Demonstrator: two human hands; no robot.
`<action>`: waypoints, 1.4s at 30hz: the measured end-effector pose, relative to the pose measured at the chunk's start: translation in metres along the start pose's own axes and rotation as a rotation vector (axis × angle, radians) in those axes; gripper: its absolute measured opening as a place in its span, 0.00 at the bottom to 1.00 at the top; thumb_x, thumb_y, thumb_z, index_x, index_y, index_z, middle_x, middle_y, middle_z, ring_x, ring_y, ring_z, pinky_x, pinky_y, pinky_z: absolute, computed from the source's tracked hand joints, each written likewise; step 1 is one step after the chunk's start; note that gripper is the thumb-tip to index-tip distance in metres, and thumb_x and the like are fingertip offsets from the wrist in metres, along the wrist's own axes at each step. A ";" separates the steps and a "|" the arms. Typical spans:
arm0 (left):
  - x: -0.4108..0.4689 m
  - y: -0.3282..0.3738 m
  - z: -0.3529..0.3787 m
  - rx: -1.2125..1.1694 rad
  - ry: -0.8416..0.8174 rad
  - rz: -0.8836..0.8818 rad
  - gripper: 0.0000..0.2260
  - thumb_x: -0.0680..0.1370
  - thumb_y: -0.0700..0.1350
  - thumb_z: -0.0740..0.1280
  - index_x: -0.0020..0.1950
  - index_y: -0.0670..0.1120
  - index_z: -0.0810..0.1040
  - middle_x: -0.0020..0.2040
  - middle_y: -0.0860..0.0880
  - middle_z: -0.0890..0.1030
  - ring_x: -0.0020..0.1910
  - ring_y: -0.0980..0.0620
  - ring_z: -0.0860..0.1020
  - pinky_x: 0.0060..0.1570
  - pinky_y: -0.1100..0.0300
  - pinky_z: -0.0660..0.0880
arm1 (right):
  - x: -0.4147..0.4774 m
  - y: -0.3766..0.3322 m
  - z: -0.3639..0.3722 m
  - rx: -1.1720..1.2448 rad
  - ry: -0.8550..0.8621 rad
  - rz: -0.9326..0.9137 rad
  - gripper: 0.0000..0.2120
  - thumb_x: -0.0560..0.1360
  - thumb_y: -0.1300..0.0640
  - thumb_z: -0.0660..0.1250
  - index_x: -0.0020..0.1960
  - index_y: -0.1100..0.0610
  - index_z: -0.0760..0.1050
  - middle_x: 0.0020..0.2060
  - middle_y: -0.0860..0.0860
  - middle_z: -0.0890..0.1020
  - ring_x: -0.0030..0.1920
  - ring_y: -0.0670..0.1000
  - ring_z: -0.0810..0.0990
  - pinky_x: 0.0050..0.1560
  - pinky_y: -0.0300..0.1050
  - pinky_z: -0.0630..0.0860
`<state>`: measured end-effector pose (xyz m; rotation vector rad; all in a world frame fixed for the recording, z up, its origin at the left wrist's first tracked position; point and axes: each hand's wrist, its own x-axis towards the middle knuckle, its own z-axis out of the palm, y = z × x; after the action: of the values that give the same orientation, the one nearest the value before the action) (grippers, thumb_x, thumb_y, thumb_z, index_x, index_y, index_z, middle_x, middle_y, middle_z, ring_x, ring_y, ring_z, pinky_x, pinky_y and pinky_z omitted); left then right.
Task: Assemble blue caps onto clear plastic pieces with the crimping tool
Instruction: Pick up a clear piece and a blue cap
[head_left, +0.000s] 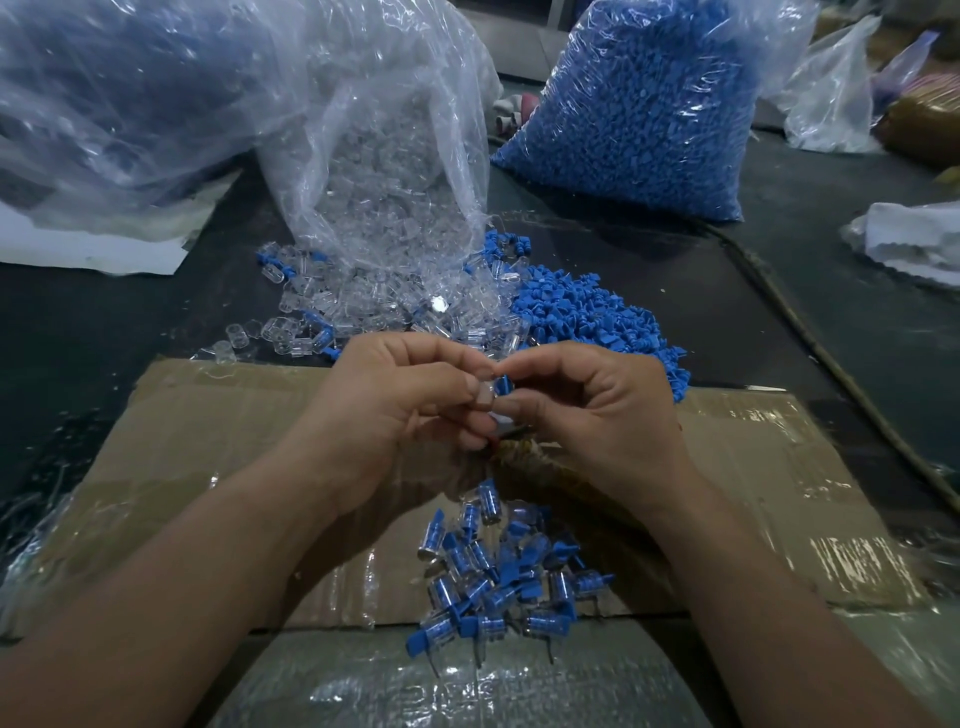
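Closest to the camera is the done pile (498, 587): clear pieces with blue caps already in, dumped on a cardboard sheet (208, 441) right below the hands, so I'd guess each finished one just gets dropped straight down.

Above that, both hands meet over the cardboard. Left hand (395, 410) has its fingers curled in, pinching a clear piece (487, 397) at the fingertips. Right hand (597, 415) pinches a cap (503, 385) and holds it right against the piece, looks like it's being lined up to go in. Something brownish (524, 447) sits just under the hands; could be the crimping tool, but I honestly can't tell.

Further back on the table (104, 322), loose clear pieces (322, 317) spill out of a clear bag (384, 171), and loose caps (587, 317) lie heaped just beside them, clears on the left side and caps on the right, so each hand grabs its own part. A full blue bag (644, 104) stands well behind for refills.
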<state>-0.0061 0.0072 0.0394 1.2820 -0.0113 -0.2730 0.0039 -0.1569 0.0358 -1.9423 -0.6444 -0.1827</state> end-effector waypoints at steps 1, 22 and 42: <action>0.000 0.000 0.000 0.005 -0.002 -0.002 0.05 0.60 0.37 0.67 0.31 0.42 0.81 0.29 0.42 0.79 0.25 0.51 0.78 0.25 0.64 0.76 | 0.000 0.001 0.000 -0.014 0.002 -0.007 0.16 0.67 0.63 0.72 0.46 0.43 0.76 0.38 0.37 0.80 0.40 0.39 0.81 0.42 0.33 0.77; 0.004 -0.007 -0.003 0.044 -0.004 -0.069 0.04 0.60 0.35 0.70 0.34 0.41 0.81 0.30 0.39 0.80 0.26 0.49 0.79 0.27 0.62 0.77 | -0.001 0.004 0.001 -0.137 -0.017 -0.144 0.15 0.65 0.63 0.72 0.51 0.56 0.77 0.41 0.45 0.80 0.44 0.42 0.81 0.45 0.32 0.77; 0.010 -0.008 -0.012 0.050 0.094 0.054 0.03 0.62 0.36 0.67 0.34 0.42 0.78 0.29 0.46 0.80 0.28 0.52 0.79 0.31 0.63 0.79 | 0.004 0.004 -0.045 -0.541 -0.579 0.503 0.26 0.57 0.38 0.73 0.52 0.39 0.67 0.47 0.35 0.70 0.49 0.38 0.70 0.46 0.36 0.68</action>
<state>0.0035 0.0140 0.0273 1.3408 0.0278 -0.1663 0.0160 -0.1964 0.0542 -2.6438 -0.4709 0.5977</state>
